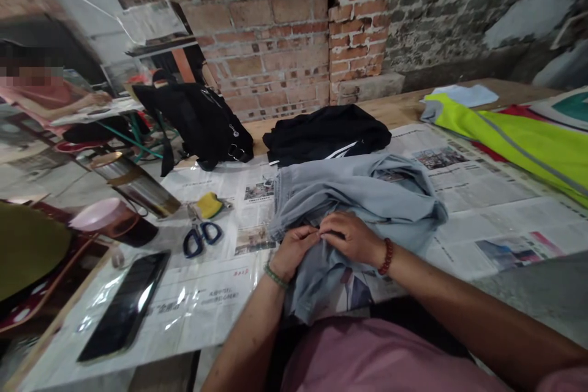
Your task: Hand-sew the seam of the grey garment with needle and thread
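Note:
A light blue-grey denim garment (353, 184) lies bunched on the newspaper-covered table in front of me, its near part hanging toward my lap. My left hand (294, 248), with a green bead bracelet at the wrist, pinches the cloth at its near left side. Right beside it, my right hand (351, 237), wearing a red-brown bead bracelet, is closed on the same cloth, and the fingertips of both hands meet. Anything small between the fingertips is too fine to make out. Behind the denim sits a folded black garment (326, 131) with white stripes.
To the left lie blue-handled scissors (202, 239), a yellow sponge-like piece (210, 204), a phone (126, 306), a lidded cup (119, 220) and a metal flask (135, 182). A black bag (202, 122) stands behind them. Far right is a neon-yellow garment (514, 135). Another person (55, 98) sits at far left.

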`<state>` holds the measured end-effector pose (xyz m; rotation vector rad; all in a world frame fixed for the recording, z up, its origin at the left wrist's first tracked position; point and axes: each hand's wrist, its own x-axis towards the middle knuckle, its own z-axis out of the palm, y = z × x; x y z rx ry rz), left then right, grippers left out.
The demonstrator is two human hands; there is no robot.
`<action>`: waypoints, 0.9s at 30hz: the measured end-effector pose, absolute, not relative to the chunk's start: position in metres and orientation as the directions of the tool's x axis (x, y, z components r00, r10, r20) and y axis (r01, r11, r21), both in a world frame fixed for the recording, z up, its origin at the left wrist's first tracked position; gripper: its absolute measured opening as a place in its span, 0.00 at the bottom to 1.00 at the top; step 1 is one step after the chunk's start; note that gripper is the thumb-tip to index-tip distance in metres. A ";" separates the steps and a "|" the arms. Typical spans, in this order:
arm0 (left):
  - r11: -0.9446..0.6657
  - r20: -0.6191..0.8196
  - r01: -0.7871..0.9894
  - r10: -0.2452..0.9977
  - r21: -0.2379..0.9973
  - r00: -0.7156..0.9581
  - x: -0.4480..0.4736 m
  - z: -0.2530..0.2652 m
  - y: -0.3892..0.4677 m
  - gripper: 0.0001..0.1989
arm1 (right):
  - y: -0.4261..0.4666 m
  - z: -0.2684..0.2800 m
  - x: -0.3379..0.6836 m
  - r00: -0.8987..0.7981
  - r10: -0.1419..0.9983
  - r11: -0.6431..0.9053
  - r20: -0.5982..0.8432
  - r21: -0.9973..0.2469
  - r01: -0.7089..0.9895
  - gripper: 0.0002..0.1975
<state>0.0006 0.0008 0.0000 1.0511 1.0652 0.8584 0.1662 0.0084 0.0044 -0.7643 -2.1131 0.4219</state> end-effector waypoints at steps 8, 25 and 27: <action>0.333 -0.300 -0.076 0.912 0.940 0.280 0.001 0.002 0.000 0.11 | 0.007 0.003 0.171 -0.340 0.753 0.658 0.564 -0.656 0.369 0.04; 0.343 -0.321 -0.019 0.895 0.939 0.310 0.001 -0.009 0.001 0.14 | 0.003 0.035 0.168 -0.196 0.929 0.309 0.315 -0.949 -0.060 0.06; 0.360 -0.334 -0.020 0.883 0.933 0.329 -0.001 -0.009 0.001 0.14 | 0.005 0.038 0.169 -0.267 0.942 0.142 0.205 -0.961 -0.237 0.07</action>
